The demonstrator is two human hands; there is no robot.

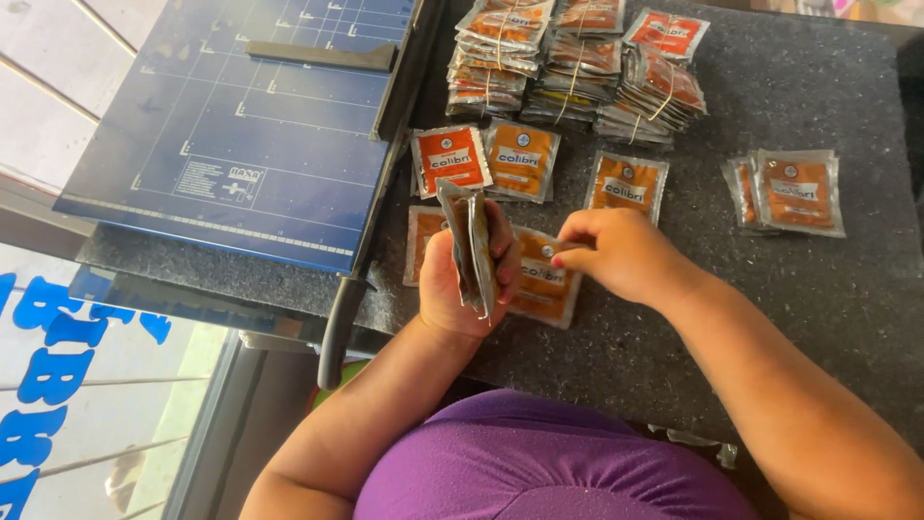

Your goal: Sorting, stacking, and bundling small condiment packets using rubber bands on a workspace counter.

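Observation:
My left hand (pixel 452 284) grips a thin stack of orange sachets (pixel 472 246) held on edge above the dark counter (pixel 770 299). My right hand (pixel 621 255) rests with its fingers curled over a flat orange sachet (pixel 544 284) on the counter, pinching its upper right corner. More loose sachets (pixel 520 159) lie flat just beyond both hands, and one (pixel 626 183) sits just above my right hand.
A blue paper cutter (pixel 241 135) with a black lever handle (pixel 337 327) fills the left side. Rubber-banded bundles of sachets (pixel 577 63) are stacked at the back. A small pile of sachets (pixel 789 193) lies at the right. A window with blue lettering (pixel 48 356) is below left.

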